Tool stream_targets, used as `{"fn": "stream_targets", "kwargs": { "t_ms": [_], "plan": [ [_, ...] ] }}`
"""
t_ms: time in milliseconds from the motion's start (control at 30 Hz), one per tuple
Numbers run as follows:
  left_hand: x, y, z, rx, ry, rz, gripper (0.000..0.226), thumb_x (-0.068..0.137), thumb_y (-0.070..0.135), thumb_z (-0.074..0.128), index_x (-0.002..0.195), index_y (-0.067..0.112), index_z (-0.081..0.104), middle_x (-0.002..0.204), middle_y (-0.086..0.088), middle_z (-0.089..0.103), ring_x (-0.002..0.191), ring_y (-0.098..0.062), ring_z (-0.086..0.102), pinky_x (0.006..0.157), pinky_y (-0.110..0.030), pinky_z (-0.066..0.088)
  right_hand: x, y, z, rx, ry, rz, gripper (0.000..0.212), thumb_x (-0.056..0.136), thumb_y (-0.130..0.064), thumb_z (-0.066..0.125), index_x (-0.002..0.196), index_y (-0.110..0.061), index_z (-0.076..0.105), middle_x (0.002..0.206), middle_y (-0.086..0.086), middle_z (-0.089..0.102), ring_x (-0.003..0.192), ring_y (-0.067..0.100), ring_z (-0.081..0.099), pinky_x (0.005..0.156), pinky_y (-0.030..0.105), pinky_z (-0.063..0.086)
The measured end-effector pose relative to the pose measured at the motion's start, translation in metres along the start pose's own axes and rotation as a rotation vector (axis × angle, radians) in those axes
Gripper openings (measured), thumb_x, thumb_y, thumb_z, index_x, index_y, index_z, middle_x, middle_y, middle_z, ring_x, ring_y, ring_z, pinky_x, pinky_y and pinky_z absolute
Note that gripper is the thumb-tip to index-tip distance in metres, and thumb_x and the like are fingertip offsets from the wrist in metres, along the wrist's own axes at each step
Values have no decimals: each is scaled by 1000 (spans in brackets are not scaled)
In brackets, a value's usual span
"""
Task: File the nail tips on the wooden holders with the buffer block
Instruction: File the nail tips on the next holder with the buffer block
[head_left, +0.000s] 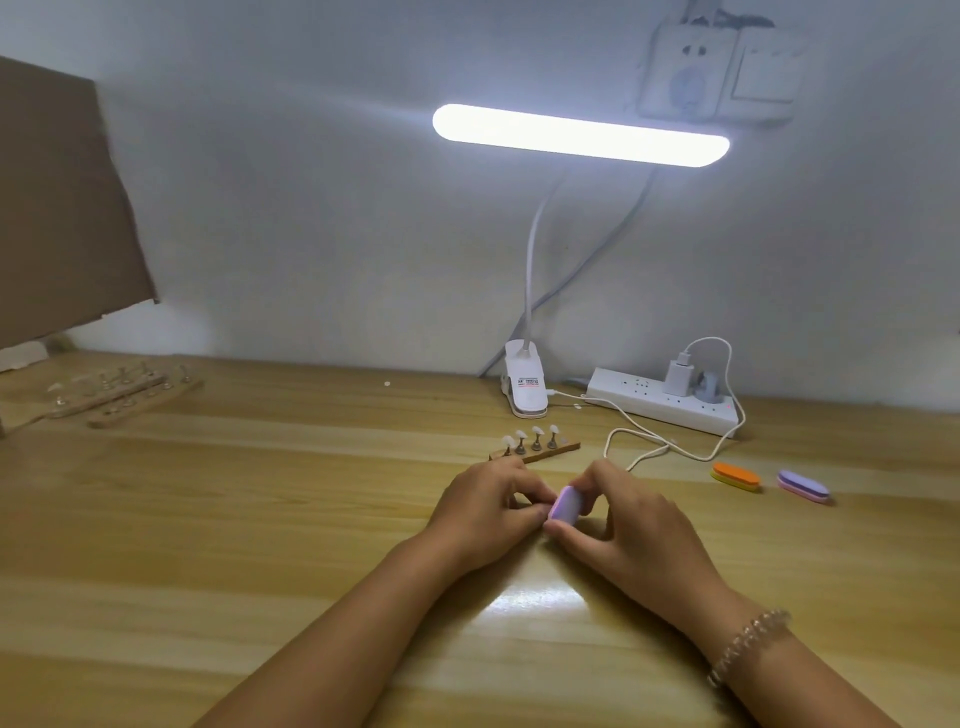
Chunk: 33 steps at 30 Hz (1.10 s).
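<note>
Purple buffer block (563, 506) sits dead centre of the frame, pinched in the right hand (631, 527), thumb under, fingers (592, 480) curled over the top. Its long axis runs bottom to top of the frame, leaning a touch right. The left hand (485, 512) closes in from the left, its curled fingertips meeting the block's left edge. Whether they pinch anything there is hidden, so I can't tell.

Just above both hands lies the wooden holder (540, 453) with four nail tips (536, 432) standing upright. It slants up to the right and is nearer the left hand, so I'd judge the block needs a short reach up the frame.

Further out on the bench (260, 519) are an orange buffer (736, 476) and a purple buffer (802, 486) at right, and more holders (119, 395) upper left.
</note>
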<state>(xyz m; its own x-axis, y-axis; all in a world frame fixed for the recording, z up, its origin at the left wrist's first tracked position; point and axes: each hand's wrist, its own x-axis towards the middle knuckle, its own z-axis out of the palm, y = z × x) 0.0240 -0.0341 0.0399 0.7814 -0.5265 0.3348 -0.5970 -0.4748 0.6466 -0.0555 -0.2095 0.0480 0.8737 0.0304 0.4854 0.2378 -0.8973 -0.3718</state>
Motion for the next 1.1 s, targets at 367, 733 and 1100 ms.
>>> {"fn": "stream_targets", "kwargs": {
  "t_ms": [367, 733, 1100],
  "plan": [
    [0, 1, 1, 16, 17, 8, 11, 86, 34, 74, 96, 30, 79, 82, 13, 55, 74, -10, 56, 76, -38, 51, 5, 2, -1, 58, 51, 38, 30, 78, -52, 72, 92, -31, 56, 89, -18, 62, 65, 0, 52, 57, 26, 39],
    [0, 0, 0, -43, 15, -23, 12, 89, 31, 70, 97, 36, 77, 84, 16, 60, 70, -2, 54, 76, -29, 47, 5, 4, -2, 78, 81, 77, 30, 77, -52, 72, 91, -30, 56, 88, -17, 61, 65, -2, 50, 58, 25, 41],
    [-1, -2, 1, 56, 4, 18, 17, 94, 28, 61, 104, 34, 73, 91, 14, 61, 71, -3, 50, 69, -28, 41, 5, 3, 4, 179, 21, 42, 24, 79, -51, 70, 91, -33, 60, 90, -21, 65, 61, -6, 51, 58, 21, 35]
  ]
}}
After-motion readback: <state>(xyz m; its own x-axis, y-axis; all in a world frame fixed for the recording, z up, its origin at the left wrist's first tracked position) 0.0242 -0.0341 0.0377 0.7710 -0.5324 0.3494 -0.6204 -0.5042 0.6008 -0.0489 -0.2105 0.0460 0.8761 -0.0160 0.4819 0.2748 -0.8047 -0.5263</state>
